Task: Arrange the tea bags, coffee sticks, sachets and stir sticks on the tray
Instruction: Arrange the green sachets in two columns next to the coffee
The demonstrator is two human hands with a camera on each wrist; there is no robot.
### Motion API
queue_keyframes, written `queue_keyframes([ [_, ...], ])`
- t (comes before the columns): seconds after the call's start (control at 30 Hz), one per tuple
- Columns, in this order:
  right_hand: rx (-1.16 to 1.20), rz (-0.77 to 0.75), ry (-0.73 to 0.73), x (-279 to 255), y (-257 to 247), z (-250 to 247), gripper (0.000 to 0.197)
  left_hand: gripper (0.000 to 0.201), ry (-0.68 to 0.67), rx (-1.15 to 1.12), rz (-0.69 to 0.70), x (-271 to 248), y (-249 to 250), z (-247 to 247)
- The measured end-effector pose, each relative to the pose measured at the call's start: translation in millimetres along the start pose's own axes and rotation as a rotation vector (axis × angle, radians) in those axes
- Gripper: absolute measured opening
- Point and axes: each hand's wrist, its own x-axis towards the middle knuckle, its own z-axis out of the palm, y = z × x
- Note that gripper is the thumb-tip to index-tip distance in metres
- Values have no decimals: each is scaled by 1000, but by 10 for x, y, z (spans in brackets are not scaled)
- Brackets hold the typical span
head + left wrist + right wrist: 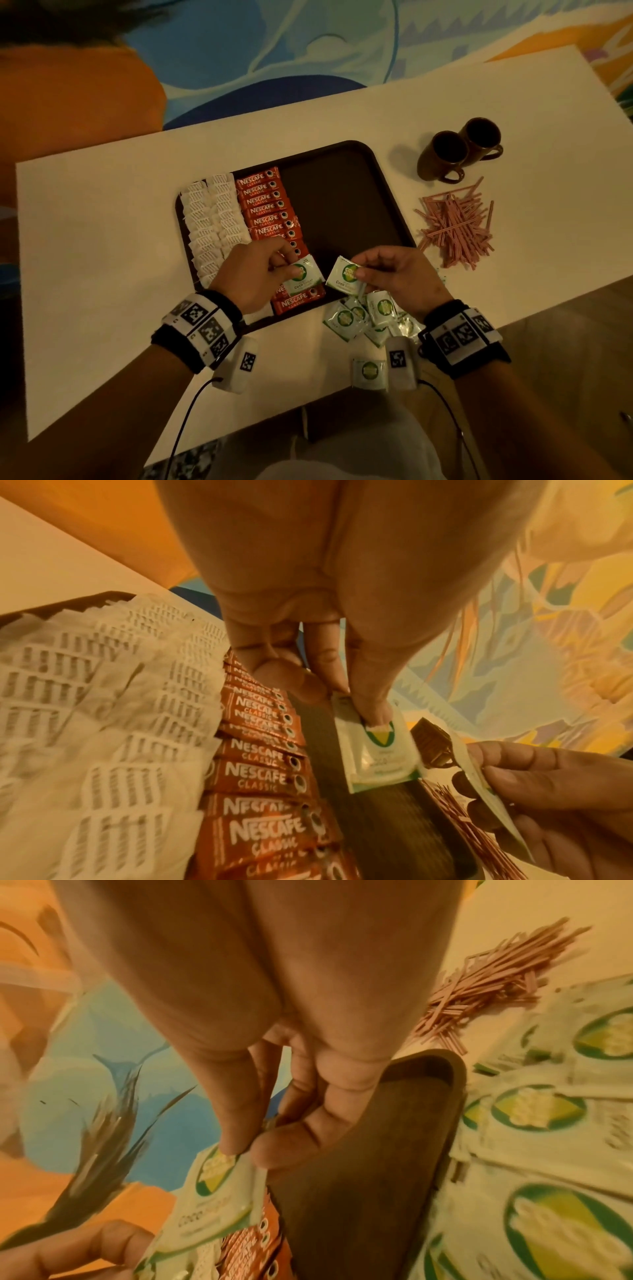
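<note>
A dark brown tray [346,205] holds white tea bags [212,219] in two columns at its left and a column of red coffee sticks [267,209] beside them. My left hand [260,274] pinches a white-and-green sachet [305,275] above the tray's near edge; the left wrist view shows this sachet [377,748] under my thumb. My right hand [394,270] pinches a second sachet [344,275], which in the right wrist view [219,1199] hangs from my fingertips. Several loose sachets [366,318] lie on the table below my right hand. Pink stir sticks [455,226] lie heaped to the tray's right.
Two brown mugs [459,150] stand at the back right of the white table [102,240]. One sachet [369,371] lies near the table's front edge. The tray's right half shows bare dark surface. A patterned floor lies beyond the table.
</note>
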Motion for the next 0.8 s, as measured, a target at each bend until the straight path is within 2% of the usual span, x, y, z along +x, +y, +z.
queue_keyframes([
  [0.33,-72,-43,-49,509,-241,-414,17,12,51,6,-5,330,235,-98],
  [0.6,-152,-55,-103,852,-267,-461,16,9,69,9,-44,482,300,-76],
  [0.8,-249,-60,-76,1172,-321,-485,16,9,114,16,-67,717,325,-4],
])
